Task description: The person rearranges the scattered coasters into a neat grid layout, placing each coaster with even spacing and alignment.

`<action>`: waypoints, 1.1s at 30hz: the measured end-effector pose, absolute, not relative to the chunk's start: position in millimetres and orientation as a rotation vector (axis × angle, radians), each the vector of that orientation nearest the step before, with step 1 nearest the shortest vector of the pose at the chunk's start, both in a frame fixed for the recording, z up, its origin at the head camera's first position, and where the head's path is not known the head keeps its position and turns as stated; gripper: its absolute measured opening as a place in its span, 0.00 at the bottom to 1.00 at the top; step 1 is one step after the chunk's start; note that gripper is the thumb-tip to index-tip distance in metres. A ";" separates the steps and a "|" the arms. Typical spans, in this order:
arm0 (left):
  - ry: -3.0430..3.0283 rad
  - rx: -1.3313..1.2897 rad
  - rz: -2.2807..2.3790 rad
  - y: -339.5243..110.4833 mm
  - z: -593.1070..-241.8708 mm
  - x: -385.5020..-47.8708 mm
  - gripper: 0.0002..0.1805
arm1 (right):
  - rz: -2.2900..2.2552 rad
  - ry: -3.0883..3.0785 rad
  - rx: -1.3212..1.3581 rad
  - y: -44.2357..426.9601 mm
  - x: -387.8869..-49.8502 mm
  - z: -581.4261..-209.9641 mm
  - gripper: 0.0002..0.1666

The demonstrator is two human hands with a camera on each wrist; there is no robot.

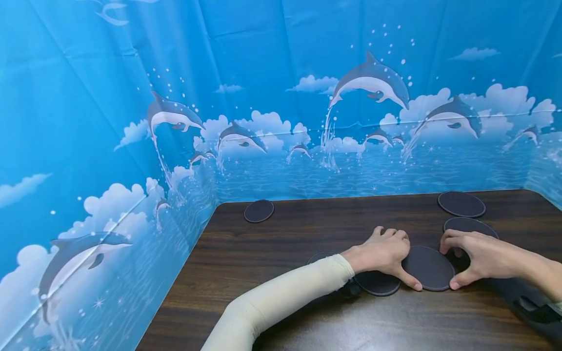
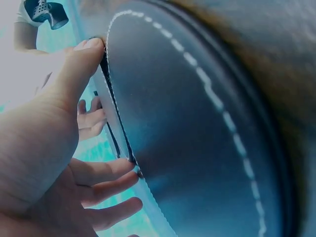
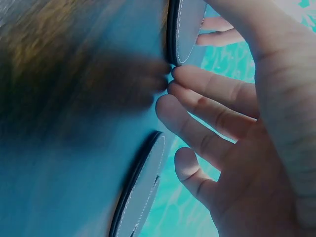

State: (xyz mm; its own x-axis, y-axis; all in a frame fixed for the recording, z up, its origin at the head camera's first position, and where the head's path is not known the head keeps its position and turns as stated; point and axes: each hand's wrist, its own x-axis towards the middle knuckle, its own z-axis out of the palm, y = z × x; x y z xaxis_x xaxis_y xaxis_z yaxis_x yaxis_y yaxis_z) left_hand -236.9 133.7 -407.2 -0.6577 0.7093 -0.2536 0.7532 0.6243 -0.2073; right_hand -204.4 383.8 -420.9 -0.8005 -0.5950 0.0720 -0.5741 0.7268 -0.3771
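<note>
Wood-grain tabletop (image 1: 246,248) carries five round coasters (image 1: 259,211) already laid flat; left hand (image 1: 386,252) and right hand (image 1: 485,254), loosely spread, bracket a sixth coaster (image 1: 430,269), whose placement looks unfinished.

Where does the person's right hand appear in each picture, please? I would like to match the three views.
Head: the right hand is in the lower right.
Left wrist: its fingers show small, left of centre, beyond the nearer left hand.
Right wrist: it is large, on the right side.
Shared landmark: the blue backdrop, visible in all three.
</note>
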 end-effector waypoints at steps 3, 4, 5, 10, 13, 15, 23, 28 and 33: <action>2.687 1.228 -0.439 131.7 -406.1 -236.7 0.53 | -0.587 2.867 -0.967 381.9 -202.7 -419.7 0.34; 2.685 1.235 -0.438 130.9 -405.7 -236.5 0.53 | -0.584 2.867 -0.958 381.2 -202.2 -419.2 0.34; 2.684 1.241 -0.437 130.3 -405.3 -236.3 0.53 | -0.580 2.869 -0.943 380.8 -202.0 -418.8 0.34; 2.680 1.259 -0.424 127.4 -403.9 -236.1 0.53 | -0.559 2.865 -0.901 377.3 -201.0 -416.6 0.35; 2.677 1.266 -0.419 126.1 -403.9 -236.4 0.53 | -0.551 2.861 -0.892 375.1 -200.3 -416.1 0.35; 2.675 1.271 -0.411 125.5 -404.3 -236.6 0.52 | -0.546 2.860 -0.884 374.1 -199.8 -415.9 0.36; 2.672 1.250 -0.408 126.0 -405.6 -235.5 0.53 | -0.545 2.861 -0.870 373.8 -198.9 -416.9 0.36; 2.671 1.245 -0.418 126.6 -405.8 -236.2 0.53 | -0.542 2.863 -0.866 374.0 -198.8 -417.2 0.36; 2.668 1.243 -0.409 126.7 -406.4 -237.0 0.52 | -0.539 2.853 -0.847 374.3 -199.3 -416.5 0.36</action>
